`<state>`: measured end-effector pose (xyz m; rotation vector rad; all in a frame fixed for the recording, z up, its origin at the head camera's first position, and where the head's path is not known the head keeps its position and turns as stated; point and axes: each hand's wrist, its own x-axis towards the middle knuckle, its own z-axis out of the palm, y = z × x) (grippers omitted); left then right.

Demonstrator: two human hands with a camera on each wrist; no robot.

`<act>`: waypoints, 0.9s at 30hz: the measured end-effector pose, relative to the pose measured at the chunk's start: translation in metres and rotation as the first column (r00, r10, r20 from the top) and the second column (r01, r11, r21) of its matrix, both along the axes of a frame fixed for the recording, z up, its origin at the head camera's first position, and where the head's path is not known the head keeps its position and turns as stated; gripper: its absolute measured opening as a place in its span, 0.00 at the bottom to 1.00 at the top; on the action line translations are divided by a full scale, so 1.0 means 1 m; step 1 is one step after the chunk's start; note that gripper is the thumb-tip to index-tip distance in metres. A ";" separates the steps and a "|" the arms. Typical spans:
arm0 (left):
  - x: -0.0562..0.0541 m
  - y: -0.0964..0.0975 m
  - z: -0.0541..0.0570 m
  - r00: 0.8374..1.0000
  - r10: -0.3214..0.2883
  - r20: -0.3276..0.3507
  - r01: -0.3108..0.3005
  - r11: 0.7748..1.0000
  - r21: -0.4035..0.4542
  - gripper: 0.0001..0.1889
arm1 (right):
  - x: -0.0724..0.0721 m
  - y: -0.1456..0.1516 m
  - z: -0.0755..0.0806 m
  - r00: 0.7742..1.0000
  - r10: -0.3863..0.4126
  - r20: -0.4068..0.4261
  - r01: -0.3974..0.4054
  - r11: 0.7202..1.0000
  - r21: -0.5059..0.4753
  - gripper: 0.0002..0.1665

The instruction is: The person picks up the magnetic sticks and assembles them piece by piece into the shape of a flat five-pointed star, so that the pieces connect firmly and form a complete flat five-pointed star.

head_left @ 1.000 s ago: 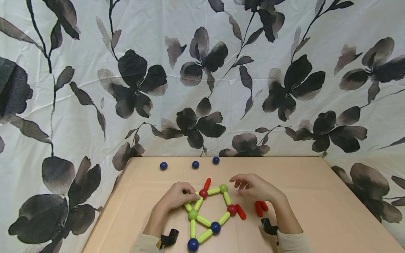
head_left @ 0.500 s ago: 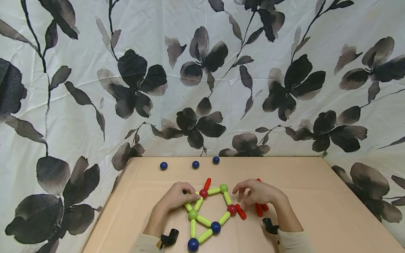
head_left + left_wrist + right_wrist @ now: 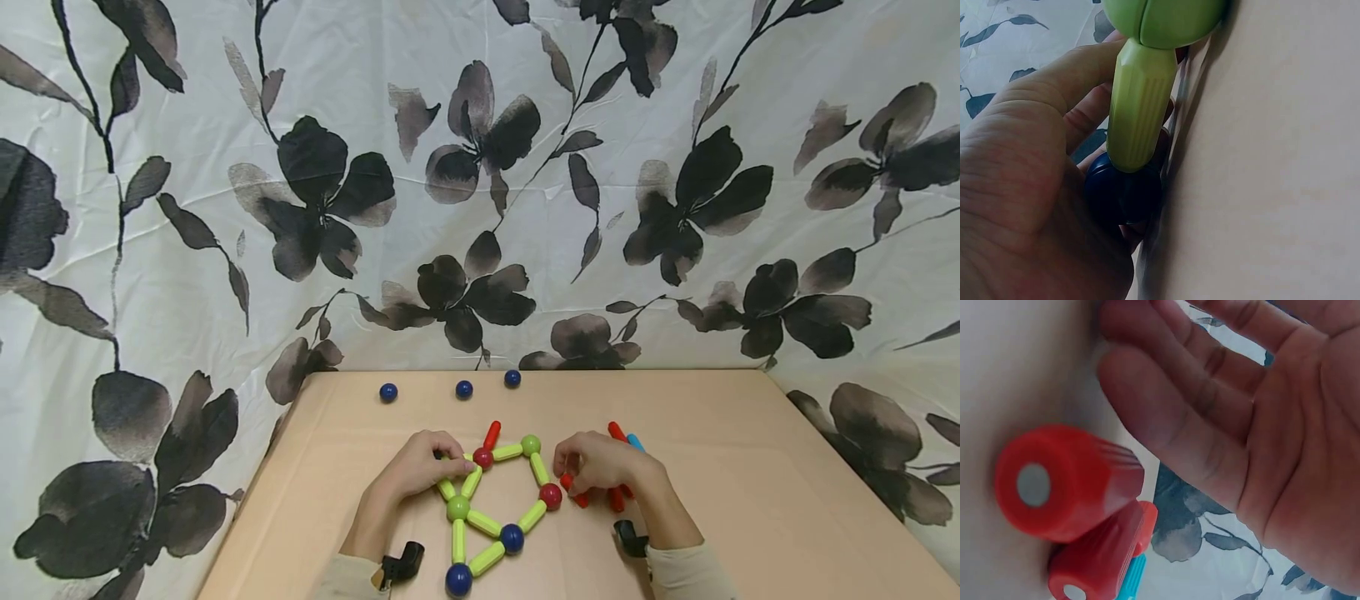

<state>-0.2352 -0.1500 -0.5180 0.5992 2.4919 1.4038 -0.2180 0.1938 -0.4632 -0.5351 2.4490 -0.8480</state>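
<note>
A flat frame of yellow-green magnetic rods joined by balls lies on the table. My left hand grips its far left corner, fingers curled round a dark blue ball. From that ball a yellow-green rod leads to a green ball. My right hand is at the frame's right side, thumb and finger pinching a red rod close to a red ball. In the right wrist view the fingertips are partly hidden. Another red rod sticks out from the far red ball.
Loose red rods and a light blue rod lie under and beside my right hand. Three dark blue balls stand along the table's far edge. Behind hangs a floral cloth.
My right hand has lowered onto the red rod beside the right red ball, and that rod has shifted slightly away from me. The left hand stays in place.
</note>
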 end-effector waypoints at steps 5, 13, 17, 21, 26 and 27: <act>0.000 0.001 0.002 1.000 -0.005 0.008 0.004 1.000 0.004 0.11 | 0.000 0.002 0.003 0.996 -0.038 -0.086 0.042 0.998 0.053 0.12; -0.001 0.003 0.001 1.000 0.002 0.016 -0.002 1.000 0.002 0.11 | -0.006 0.000 -0.002 0.968 -0.058 -0.244 0.084 0.992 0.097 0.11; -0.002 0.003 0.002 1.000 0.005 0.017 -0.005 1.000 0.005 0.11 | -0.009 -0.004 -0.006 0.951 -0.056 -0.305 0.103 0.985 0.141 0.11; -0.002 0.004 0.001 1.000 0.007 0.018 -0.007 1.000 0.006 0.11 | -0.011 -0.006 -0.007 0.948 -0.089 -0.307 0.143 0.977 0.157 0.11; -0.003 0.005 0.001 1.000 0.012 0.015 -0.012 1.000 0.008 0.11 | -0.016 -0.005 -0.008 0.932 -0.105 -0.347 0.169 0.972 0.160 0.11; -0.003 0.006 0.001 1.000 0.013 0.014 -0.013 1.000 0.006 0.11 | -0.018 -0.005 -0.008 0.927 -0.111 -0.358 0.177 0.972 0.157 0.11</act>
